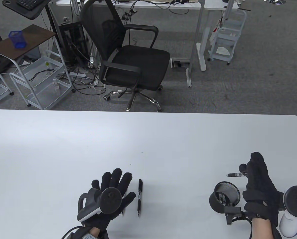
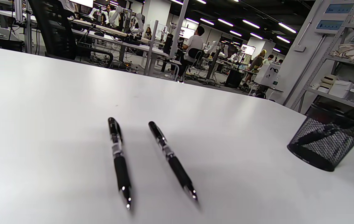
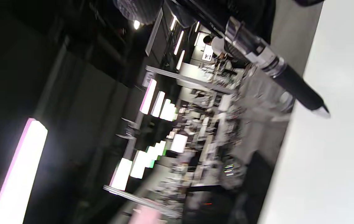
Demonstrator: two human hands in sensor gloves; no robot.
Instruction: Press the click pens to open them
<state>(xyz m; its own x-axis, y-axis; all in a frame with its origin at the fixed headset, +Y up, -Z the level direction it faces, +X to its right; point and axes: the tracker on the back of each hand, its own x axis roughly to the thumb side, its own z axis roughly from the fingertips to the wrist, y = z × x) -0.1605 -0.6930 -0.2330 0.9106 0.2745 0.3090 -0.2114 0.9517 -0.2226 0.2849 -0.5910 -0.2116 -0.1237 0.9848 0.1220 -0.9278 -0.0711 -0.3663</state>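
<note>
White and broad, the desk (image 1: 63,149) fills the lower half of the table view, and both gloved hands come in at its near edge. Nearest on the left, the left hand (image 1: 108,196) lies palm down on the desk with its fingers (image 1: 117,178) spread and flat, gripping nothing. Just beside it to the right a black click pen (image 1: 139,198) lies on the surface, running roughly away from the person; the left wrist view shows a second black pen (image 2: 119,161) lying alongside the first, the two close but apart, tips toward the camera. From above, this second one is mostly hidden under the left hand. On the right, near the same edge, the right hand (image 1: 259,184) is raised with its fingers (image 1: 257,161) curled around a third pen (image 1: 237,174), which it holds roughly level, sticking out to the left of the fist. The right wrist view shows that pen's rubber grip and metal tip (image 3: 321,110) against the desk's pale top. Just left of the right hand a black mesh pen cup (image 1: 224,196) stands upright on the desk, well apart from the two lying pens. Beyond the far desk edge, on grey carpet, sits a black office chair (image 1: 131,57), with white wire carts (image 1: 41,82) to its left.
</note>
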